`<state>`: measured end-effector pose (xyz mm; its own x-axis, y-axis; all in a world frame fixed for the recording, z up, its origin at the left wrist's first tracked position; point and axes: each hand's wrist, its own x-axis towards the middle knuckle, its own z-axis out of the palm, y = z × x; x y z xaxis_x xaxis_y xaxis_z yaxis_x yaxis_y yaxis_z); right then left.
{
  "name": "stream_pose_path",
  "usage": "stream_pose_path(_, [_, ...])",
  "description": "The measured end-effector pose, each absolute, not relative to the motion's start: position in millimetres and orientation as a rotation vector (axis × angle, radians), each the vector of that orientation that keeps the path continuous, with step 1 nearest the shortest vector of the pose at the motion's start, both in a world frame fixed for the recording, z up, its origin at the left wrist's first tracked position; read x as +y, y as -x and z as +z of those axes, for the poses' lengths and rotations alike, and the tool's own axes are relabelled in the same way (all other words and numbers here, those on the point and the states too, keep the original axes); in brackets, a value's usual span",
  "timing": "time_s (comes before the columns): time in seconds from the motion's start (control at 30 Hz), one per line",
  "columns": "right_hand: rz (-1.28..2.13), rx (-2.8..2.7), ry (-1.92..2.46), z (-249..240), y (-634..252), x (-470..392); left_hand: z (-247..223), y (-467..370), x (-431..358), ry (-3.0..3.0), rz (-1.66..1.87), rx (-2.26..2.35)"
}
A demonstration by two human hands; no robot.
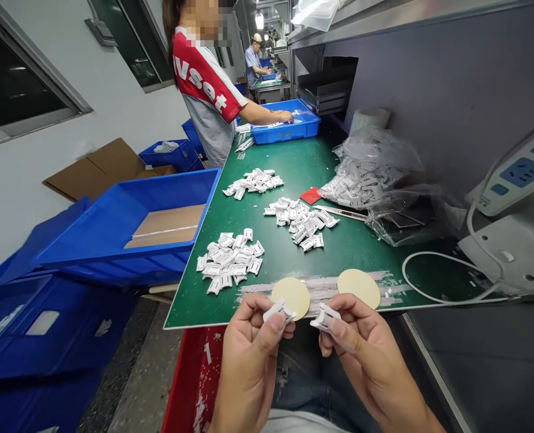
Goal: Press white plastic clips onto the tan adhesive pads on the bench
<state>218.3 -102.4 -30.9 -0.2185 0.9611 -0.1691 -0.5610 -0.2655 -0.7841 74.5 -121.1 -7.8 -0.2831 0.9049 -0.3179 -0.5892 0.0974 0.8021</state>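
Observation:
Between thumb and fingers, my left hand (253,352) pinches a small white plastic part (276,310). My right hand (361,343) grips another white plastic part (325,316), with a slot-like opening in it. Both hands are near each other at the front edge of the green table (294,264), and the two parts are apart. Just behind them lie two round yellowish discs, a left disc (291,296) and a right disc (359,287). Similar white parts form a near-left pile (230,260), a middle pile (299,221) and a far pile (253,181).
A clear bag (361,174) of white parts lies at the right, beside a red piece (311,195) and a cutter knife (341,212). A cable (411,258) loops near a power strip (519,171). A co-worker (208,90) reaches into a blue tray (285,132). Blue bins (127,258) stand left.

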Motion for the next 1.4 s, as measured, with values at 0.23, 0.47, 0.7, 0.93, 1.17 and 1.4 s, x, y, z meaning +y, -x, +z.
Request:
stream_pose_path(0.23, [1.749,-0.733,0.775,-31,-210,-109,-15,-69,-128,-0.345,1.497,1.015])
stream_pose_path(0.47, [1.716,-0.821,0.809,-30,-201,-110,-32,-52,-128,-0.495,1.585,1.181])
stream_pose_path(0.7, [1.289,-1.627,1.112,-42,-183,-64,-50,23,-76,-1.354,1.771,1.983])
stream_pose_path(0.93, [0.736,-1.993,1.125,-54,-116,20,-45,54,-36,-1.677,1.576,2.071])
stream_pose_path(1.17, [0.461,-2.130,1.017,-39,-102,-22,-73,50,-87,-1.557,1.783,2.301])
stream_pose_path(1.4, [0.346,-2.058,1.095,-30,-168,-126,-90,47,-87,-1.451,1.786,2.389])
